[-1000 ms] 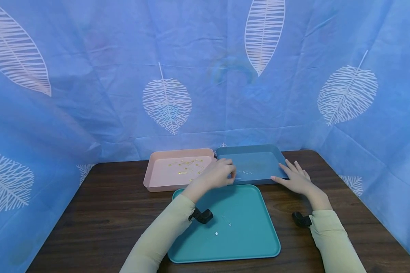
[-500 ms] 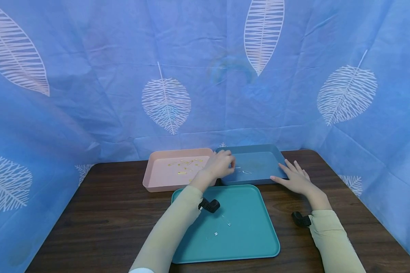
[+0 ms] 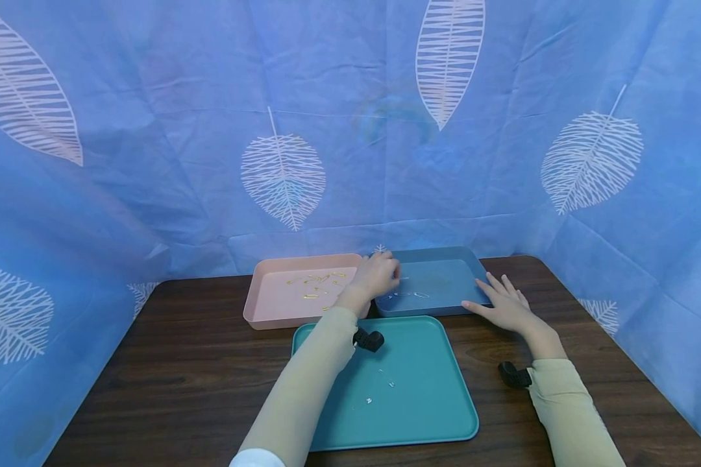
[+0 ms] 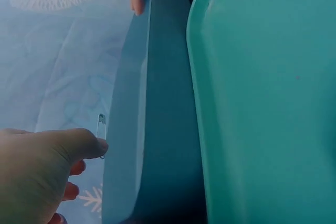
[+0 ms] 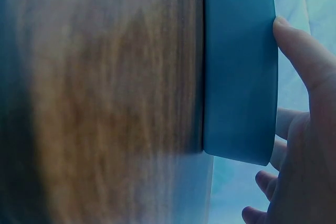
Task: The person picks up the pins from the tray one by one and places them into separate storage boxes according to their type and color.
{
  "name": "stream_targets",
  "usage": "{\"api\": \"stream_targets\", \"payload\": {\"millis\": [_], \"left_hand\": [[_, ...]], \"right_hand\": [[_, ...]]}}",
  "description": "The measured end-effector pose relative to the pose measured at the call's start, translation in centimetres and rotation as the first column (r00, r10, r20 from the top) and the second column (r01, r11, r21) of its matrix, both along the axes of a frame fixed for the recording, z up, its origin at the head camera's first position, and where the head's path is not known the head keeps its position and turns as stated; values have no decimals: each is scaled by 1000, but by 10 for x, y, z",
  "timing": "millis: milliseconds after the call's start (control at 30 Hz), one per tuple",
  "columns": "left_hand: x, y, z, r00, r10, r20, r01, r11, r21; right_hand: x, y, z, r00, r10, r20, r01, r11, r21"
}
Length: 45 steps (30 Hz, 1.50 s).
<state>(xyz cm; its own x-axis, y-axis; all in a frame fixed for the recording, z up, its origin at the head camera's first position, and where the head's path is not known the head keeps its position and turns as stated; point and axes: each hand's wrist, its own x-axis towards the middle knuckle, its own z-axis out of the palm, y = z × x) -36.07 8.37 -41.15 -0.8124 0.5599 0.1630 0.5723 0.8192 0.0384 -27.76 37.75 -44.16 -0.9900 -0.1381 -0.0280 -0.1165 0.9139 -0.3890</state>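
Note:
My left hand (image 3: 376,275) is over the left side of the blue tray (image 3: 444,259), next to the pink tray's right edge. In the left wrist view its thumb overlaps a silver safety pin (image 4: 101,124), pinched near its lower end. Several silver safety pins (image 3: 420,295) lie in the front part of the blue tray. With fingers spread, my right hand (image 3: 505,308) rests at the blue tray's right front corner. The right wrist view has the thumb touching the tray's rim. Gold safety pins (image 3: 311,296) lie scattered in the pink tray (image 3: 269,305).
A teal tray (image 3: 426,415) lies in front, with a few small silver pins (image 3: 368,400) on it. All the trays stand on a dark wooden table (image 3: 152,376). A blue leaf-patterned cloth (image 3: 350,162) hangs behind and at both sides.
My left hand has moved farther back and slightly up along the blue tray's left side, uncovering more pins at its front. The right hand has stayed in place.

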Motion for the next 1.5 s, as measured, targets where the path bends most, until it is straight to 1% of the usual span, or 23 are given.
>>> {"api": "stream_targets", "payload": {"millis": [167,300,467,667,867,1000,1167,1300,1500], "left_hand": [[-6,4,-4,999,33,-20,-34,999,-10],[-8,6,-3,998,49,-30,-49,999,-11],[-8,7,-2,997,58,-53,-59,998,-12],[-7,7,-3,995,67,-79,-68,998,-15],[-4,4,-3,994,55,-92,-56,998,-2],[3,-1,-2,991,20,-129,-19,1000,10],[15,-9,1,981,-32,-192,39,999,29],[26,-16,3,969,-77,-236,94,994,60],[45,-25,4,942,-135,-307,166,983,75]], "right_hand": [[-1,-2,0,1000,2,8,-2,1000,2],[-3,-3,2,1000,7,10,-7,1000,-4],[-4,-4,5,1000,9,7,-9,1000,2],[-5,-2,4,1000,16,-7,-16,1000,-3],[-7,-2,1,1000,15,-4,-15,1000,6],[-6,-2,0,1000,14,5,-14,1000,5],[-3,-3,3,1000,6,7,-6,1000,4],[0,-3,4,1000,3,2,-3,1000,-3],[4,-3,4,1000,-8,-6,8,1000,-18]]}}
